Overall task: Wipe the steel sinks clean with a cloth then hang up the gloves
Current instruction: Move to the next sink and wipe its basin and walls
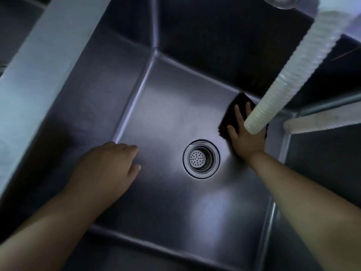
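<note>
I look down into a deep steel sink (168,106) with a round strainer drain (201,159) in its floor. My right hand (242,135) presses flat, fingers spread, on a dark cloth (237,103) against the sink floor at the far right corner. My left hand (109,165) hovers low over the left side of the floor, fingers loosely curled, holding nothing. No gloves are in view.
A white ribbed hose (293,75) hangs down from the upper right, its end just over my right hand. A wide steel rim (39,71) divides this sink from another at the left. A second basin edge (320,122) lies to the right.
</note>
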